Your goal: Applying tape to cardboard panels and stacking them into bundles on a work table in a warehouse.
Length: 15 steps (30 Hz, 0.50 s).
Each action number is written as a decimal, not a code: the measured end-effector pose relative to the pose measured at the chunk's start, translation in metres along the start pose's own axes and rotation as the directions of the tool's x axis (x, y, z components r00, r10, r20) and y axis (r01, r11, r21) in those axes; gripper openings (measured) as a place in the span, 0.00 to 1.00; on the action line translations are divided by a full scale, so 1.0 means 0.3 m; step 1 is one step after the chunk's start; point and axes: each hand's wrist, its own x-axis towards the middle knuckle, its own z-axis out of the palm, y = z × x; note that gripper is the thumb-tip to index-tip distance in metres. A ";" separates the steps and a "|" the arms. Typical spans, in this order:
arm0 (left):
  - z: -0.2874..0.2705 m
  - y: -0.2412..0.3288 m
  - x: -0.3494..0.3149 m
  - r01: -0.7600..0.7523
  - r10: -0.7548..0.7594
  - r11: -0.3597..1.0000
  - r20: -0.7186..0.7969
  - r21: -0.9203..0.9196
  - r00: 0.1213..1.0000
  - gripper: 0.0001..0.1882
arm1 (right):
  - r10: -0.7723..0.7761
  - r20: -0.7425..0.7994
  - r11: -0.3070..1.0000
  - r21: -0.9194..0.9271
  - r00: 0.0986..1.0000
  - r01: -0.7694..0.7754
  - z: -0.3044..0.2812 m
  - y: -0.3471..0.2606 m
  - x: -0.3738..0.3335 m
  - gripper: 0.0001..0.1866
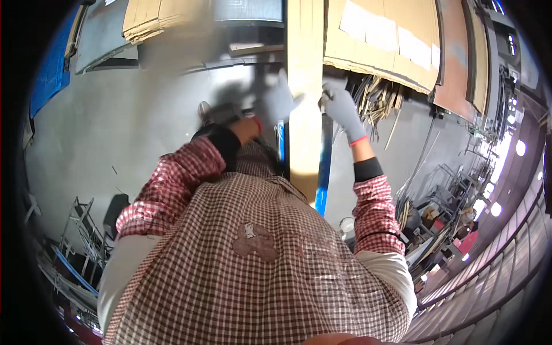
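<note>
Cardboard strip (pixel 305 115), long and pale brown, runs upright through the middle of the view, with both gloved hands at its sides. Left of the strip, the left hand (pixel 278 100) in a grey glove presses against its edge, fingers spread rather than curled; it is blurred, so whether it grips cannot be told. Right of the strip, the right hand (pixel 339 103) is closed around something small at the strip's edge, too small to make out. Just behind the strip, a blue bar (pixel 323 172) runs alongside it. Above and right of the strip lies a stack of flat cardboard sheets (pixel 391 40) with frayed scraps hanging below. Below the strip, the person's checked apron (pixel 253 270) fills the foreground.
</note>
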 end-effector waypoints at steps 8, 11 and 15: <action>-0.046 0.181 -0.276 0.227 -0.169 0.946 0.247 -0.230 0.954 0.41 | 0.132 0.435 0.974 -0.224 0.891 -0.035 0.033 0.182 -0.286 0.13; 0.138 0.075 -0.255 0.088 -0.067 0.989 0.170 -0.122 0.983 0.45 | 0.233 0.651 0.904 -0.419 0.723 0.086 0.050 0.083 -0.249 0.15; 0.016 0.062 -0.293 -0.135 0.116 0.979 -0.127 -0.152 0.985 0.49 | 0.067 0.328 0.979 -0.206 0.942 0.002 -0.106 0.033 -0.295 0.15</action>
